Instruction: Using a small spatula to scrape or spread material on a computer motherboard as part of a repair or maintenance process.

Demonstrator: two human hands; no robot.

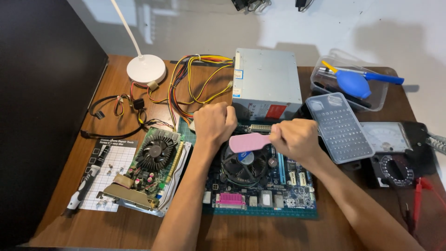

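The right hand (295, 138) is curled tight around one end of a flat pink tool (249, 142), fingers folded over it so that the rest of the tool sticks out sideways. That pink tool hangs just above the round cooling fan (242, 166) on the blue circuit board (288, 186), its free end reaching toward the left hand (214, 122). The left hand is balled into a loose fist at the back edge of the board, just behind the fan; whether it pinches anything inside the fist cannot be told. Both forearms come in from the near edge of the wooden table (260, 232) and cross over the board, wrists bent slightly down. Behind the board stands a grey metal power box (267, 81) with coloured wires (195, 79). Left of the board lies a green card with its own fan (153, 162). Right of the board rests a clear plastic case (339, 128).
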